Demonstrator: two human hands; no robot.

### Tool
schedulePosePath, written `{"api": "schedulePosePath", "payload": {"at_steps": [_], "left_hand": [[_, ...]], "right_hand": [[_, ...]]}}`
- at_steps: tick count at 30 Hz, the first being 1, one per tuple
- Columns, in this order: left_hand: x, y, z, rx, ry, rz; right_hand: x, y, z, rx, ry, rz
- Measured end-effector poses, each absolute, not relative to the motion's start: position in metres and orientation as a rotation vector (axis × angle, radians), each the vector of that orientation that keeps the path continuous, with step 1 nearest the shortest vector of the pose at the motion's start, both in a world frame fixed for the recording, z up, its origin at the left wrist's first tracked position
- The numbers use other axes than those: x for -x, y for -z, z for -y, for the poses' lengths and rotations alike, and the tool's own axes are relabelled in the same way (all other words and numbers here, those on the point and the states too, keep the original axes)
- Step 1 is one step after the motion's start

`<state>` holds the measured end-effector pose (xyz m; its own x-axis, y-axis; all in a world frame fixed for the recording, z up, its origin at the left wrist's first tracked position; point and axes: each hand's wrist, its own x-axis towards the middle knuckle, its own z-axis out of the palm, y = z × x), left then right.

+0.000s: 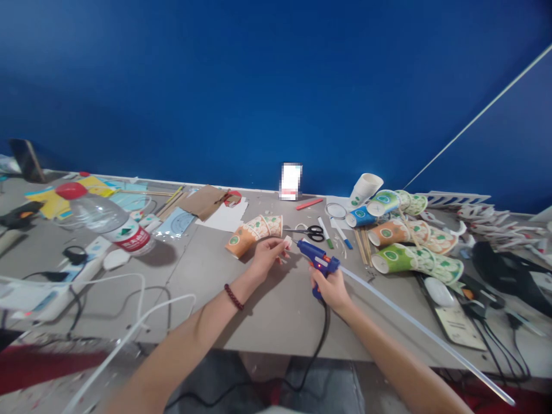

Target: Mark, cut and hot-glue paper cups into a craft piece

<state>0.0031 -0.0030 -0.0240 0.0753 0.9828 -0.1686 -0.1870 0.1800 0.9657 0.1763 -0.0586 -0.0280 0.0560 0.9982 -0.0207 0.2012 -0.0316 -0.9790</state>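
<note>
My right hand [330, 284] is wrapped round the grip of a blue hot glue gun [317, 257], whose small light glows red. A long clear glue stick [414, 322] trails from its back end. The nozzle points at a small white piece [287, 242] pinched in the fingers of my left hand [268, 257]; what that piece is, I cannot make out. Just behind my left hand lies an orange patterned stack of paper cups [252, 234], bent in a curve. Black-handled scissors [313, 232] lie beyond the gun's tip.
A water bottle [107, 221] lies tilted at the left by a power strip [73, 276]. More joined paper cups [414, 261] lie at the right. Markers [325, 232], wooden sticks [363, 247] and brown paper [204, 201] line the back. A black cord [319, 345] hangs over the front edge.
</note>
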Motion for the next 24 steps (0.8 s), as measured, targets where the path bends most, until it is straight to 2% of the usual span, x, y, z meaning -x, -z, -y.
{"api": "schedulePosePath", "payload": {"at_steps": [24], "left_hand": [[-0.004,0.028,0.004,-1.070,-1.080,-1.078]], "right_hand": [[-0.180,0.045,0.057,1.372,-1.123,1.213]]}}
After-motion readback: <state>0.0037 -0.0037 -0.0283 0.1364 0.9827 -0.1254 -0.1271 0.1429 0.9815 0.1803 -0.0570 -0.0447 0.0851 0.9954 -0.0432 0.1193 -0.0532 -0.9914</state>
